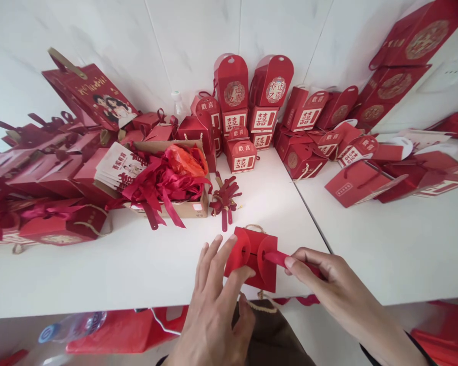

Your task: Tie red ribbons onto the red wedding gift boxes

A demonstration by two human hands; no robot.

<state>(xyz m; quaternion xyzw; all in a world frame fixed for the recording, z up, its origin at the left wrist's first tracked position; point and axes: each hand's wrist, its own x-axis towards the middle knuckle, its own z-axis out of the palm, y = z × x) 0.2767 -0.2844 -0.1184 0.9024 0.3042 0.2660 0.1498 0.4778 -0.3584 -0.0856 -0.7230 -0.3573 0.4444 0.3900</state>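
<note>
A small red gift box (267, 278) sits at the table's front edge, with two rounded flaps with holes on top and twisted cord handles at its far and near sides. My right hand (330, 279) pinches a red ribbon (277, 258) between thumb and fingers. The ribbon's end is at the hole of the right flap; whether it passes through cannot be made out. Against the box's left side is my left hand (217, 295), its fingers spread and its thumb over the near part of the box, holding nothing.
An open cardboard box (196, 209) of red ribbons stands behind, left of a pile of dark red strips (226, 195). Finished-looking red boxes (63, 223) crowd the left; more boxes (232, 96) are stacked by the wall. A seam (313, 213) divides the white tables. Below lies a plastic bottle (74, 325).
</note>
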